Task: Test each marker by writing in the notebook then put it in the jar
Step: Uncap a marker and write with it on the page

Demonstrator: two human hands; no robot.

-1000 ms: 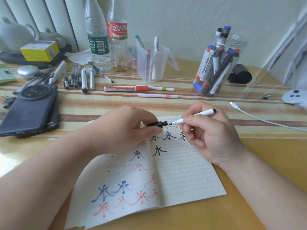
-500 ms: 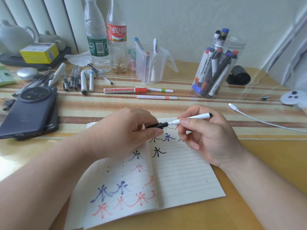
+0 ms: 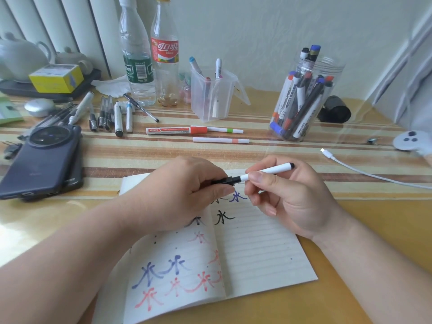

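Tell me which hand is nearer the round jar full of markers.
Right. The right hand, holding the marker, is in front of the jar and slightly left; the left hand, pinching the cap, is farther left.

marker point(image 3: 268, 171): white, black cap point(image 3: 225, 181) | notebook point(image 3: 257, 249): ruled, blue/red/black characters

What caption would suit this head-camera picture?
Left hand holds a black cap on the white marker gripped by the right hand, over an open notebook.

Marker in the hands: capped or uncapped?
Capped, it seems: the black cap, pinched by the left hand, meets the white marker; no tip shows.
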